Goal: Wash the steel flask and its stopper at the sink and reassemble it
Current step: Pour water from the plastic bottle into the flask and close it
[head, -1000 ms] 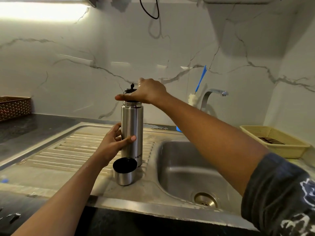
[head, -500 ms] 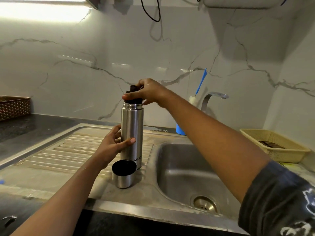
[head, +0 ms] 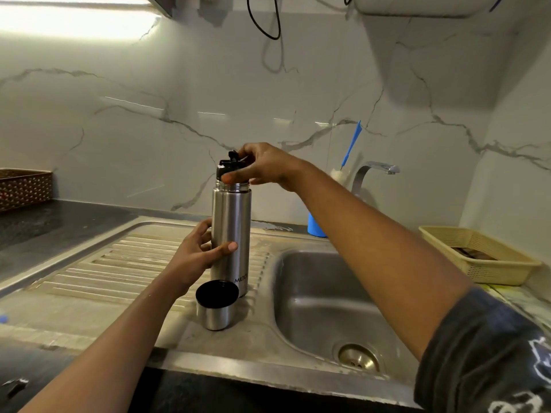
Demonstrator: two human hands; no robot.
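A tall steel flask [head: 232, 222] stands upright on the ribbed drainboard [head: 125, 263], just left of the sink basin [head: 325, 296]. My left hand [head: 198, 254] grips its body at mid height, thumb across the front. A black stopper [head: 228, 168] sits in the flask's mouth, and my right hand [head: 262, 165] pinches it from the right with thumb and fingers. In front of the flask its steel cup lid [head: 216, 305] stands mouth up, black inside.
A curved tap [head: 372, 171] rises behind the basin, beside a blue holder [head: 316, 226] with a blue-handled brush [head: 351, 147]. A yellow basket [head: 477, 254] sits at the right. A woven brown basket [head: 24, 187] is on the dark counter far left. The drain [head: 359, 357] lies at the basin's front.
My right hand has turned on the stopper, from lying over the top to pinching its side, so more of the black stopper shows. The flask and my left hand stay put.
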